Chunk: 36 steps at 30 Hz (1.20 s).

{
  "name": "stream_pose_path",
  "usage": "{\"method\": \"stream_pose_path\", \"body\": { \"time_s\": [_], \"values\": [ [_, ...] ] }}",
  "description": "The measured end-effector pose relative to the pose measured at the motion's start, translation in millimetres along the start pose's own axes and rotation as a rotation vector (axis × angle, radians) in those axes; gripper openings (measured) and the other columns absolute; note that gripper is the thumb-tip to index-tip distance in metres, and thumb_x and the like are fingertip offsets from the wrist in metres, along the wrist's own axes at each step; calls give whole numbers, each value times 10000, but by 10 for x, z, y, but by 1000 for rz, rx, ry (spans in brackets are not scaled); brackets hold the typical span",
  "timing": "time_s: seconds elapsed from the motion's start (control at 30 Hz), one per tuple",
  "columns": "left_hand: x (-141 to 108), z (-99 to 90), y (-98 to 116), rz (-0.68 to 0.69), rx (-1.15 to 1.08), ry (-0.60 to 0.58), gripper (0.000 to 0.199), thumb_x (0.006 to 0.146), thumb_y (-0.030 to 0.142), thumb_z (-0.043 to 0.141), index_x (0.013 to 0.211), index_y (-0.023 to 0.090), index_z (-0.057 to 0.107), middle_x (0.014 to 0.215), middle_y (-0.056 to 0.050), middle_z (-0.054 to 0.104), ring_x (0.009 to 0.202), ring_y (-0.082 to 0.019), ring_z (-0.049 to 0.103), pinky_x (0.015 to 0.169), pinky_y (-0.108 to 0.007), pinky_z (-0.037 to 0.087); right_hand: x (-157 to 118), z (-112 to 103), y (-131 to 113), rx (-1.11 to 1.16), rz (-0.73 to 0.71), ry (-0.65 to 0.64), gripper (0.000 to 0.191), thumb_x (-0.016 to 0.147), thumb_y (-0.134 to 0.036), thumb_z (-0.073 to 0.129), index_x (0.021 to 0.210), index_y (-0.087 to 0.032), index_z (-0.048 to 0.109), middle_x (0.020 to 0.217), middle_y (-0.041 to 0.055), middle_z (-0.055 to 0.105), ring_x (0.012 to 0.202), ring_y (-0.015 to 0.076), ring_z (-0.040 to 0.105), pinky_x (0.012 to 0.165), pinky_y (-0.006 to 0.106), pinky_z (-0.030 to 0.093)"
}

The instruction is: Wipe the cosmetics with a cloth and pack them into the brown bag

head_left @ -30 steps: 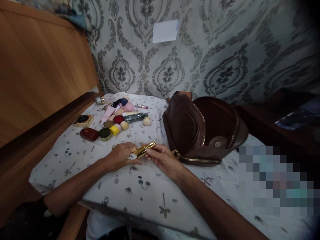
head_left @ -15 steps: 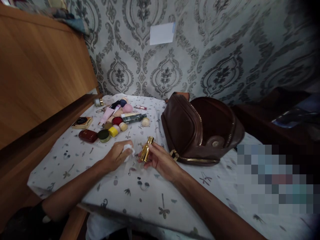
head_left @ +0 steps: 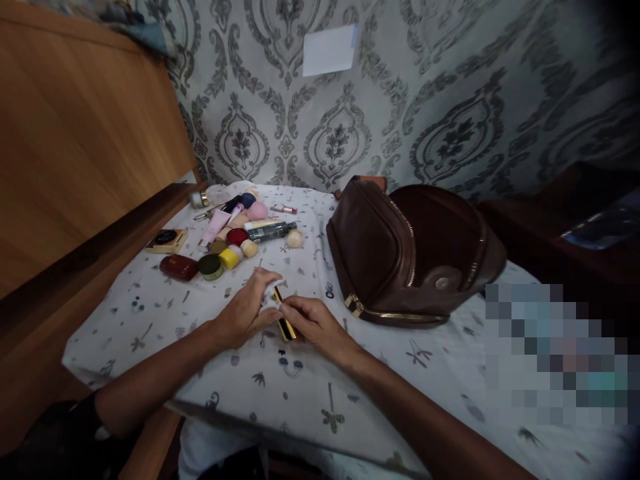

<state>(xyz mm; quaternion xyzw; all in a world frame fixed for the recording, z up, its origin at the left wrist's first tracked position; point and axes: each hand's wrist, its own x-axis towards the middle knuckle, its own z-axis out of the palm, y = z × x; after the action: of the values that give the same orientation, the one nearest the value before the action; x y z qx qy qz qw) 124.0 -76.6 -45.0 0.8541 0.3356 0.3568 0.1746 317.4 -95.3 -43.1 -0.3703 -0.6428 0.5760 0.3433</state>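
A shiny gold tube (head_left: 287, 328) is pinched in the fingers of my right hand (head_left: 315, 325), tilted with its upper end toward the left. My left hand (head_left: 245, 310) is closed on a crumpled white tissue (head_left: 271, 295), which touches the upper end of the tube. Both hands meet over the patterned white cloth. Beyond my left hand lie a dark red case (head_left: 179, 267), a round green-lidded jar (head_left: 210, 267), a yellow jar (head_left: 231, 257) and a pink tube (head_left: 216, 227), among several other cosmetics.
On the right stands a brown leather bag (head_left: 370, 233) with gold zips. A wooden panel (head_left: 95, 127) rises on the left. A white paper (head_left: 330, 51) is on the patterned wall behind. The cloth's front edge runs below my hands. Part of the right side is pixelated.
My left hand has moved right, bringing the tissue against the gold tube. My right hand has turned the tube, so that its top now leans left. The view has shifted slightly.
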Motion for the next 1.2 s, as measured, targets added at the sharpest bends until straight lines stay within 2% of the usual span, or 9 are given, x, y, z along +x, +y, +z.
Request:
{"method": "stream_pose_path", "body": {
  "time_s": [0.13, 0.27, 0.4, 0.6, 0.77, 0.87, 0.97, 1.1, 1.2],
  "values": [
    [41, 3, 46, -72, 40, -62, 297, 975, 435, 439, 1145, 194, 473, 1038, -62, 582, 960, -207, 583, 838, -306, 462, -15, -27, -42, -51, -26, -37, 606, 867, -743, 407, 704, -175, 542, 608, -20, 489, 579, 118, 441, 562, 258, 339],
    [84, -41, 92, -170, 41, -23, 216, 964, 410, 446, 933, 205, 504, 824, 0, 576, 759, -171, 562, 712, -282, 430, 0, -13, -31, 36, -17, -114, 432, 790, -596, 661, 838, -170, 606, 704, -27, 521, 648, 116, 459, 603, 250, 357],
    [116, -92, 85, -256, -39, 33, 313, 993, 395, 358, 768, 210, 472, 633, 43, 452, 588, -135, 443, 595, -270, 354, 28, 32, 38, 204, 27, -28, 452, 681, -442, 806, 978, -208, 558, 833, -22, 584, 712, 120, 543, 627, 241, 419],
    [125, -126, 46, -341, -233, 104, 401, 1010, 472, 286, 1012, 193, 574, 696, 15, 543, 648, -156, 514, 626, -275, 417, 18, 15, 26, 297, 54, -19, 420, 731, -525, 762, 885, -197, 550, 825, 4, 615, 752, 163, 649, 563, 235, 455],
    [80, -107, 19, -100, -70, -84, 396, 953, 493, 473, 1210, 198, 539, 1078, -63, 640, 1003, -214, 592, 884, -314, 447, 25, -35, 2, 478, 61, -49, 402, 754, -540, 743, 889, -177, 634, 795, 13, 643, 677, 152, 654, 541, 232, 442],
    [70, -115, 4, -180, 0, -100, 364, 927, 487, 529, 1157, 204, 523, 913, -7, 629, 814, -175, 596, 750, -278, 451, 29, -52, -1, 519, 98, -87, 418, 759, -559, 728, 841, -154, 665, 782, 26, 644, 674, 151, 650, 530, 227, 437],
    [92, -136, 17, -262, -4, -35, 285, 955, 468, 458, 983, 197, 540, 696, 51, 528, 589, -127, 485, 607, -253, 389, 28, -45, 2, 427, 103, -93, 398, 756, -528, 743, 858, -148, 681, 784, 24, 640, 700, 136, 619, 555, 222, 460],
    [136, -146, 57, -326, -155, 43, 425, 995, 484, 327, 775, 186, 536, 615, 41, 465, 570, -125, 436, 572, -254, 358, 33, -18, 39, 374, 83, -49, 457, 653, -391, 852, 1006, -200, 634, 828, -22, 604, 671, 106, 577, 533, 208, 480],
    [154, -144, 65, -407, -343, 29, 476, 981, 544, 327, 757, 184, 542, 607, 35, 471, 559, -125, 429, 543, -251, 353, 31, -15, 52, 398, 84, -43, 426, 685, -405, 827, 990, -212, 602, 847, -17, 596, 738, 143, 642, 512, 207, 473]
  ]
}}
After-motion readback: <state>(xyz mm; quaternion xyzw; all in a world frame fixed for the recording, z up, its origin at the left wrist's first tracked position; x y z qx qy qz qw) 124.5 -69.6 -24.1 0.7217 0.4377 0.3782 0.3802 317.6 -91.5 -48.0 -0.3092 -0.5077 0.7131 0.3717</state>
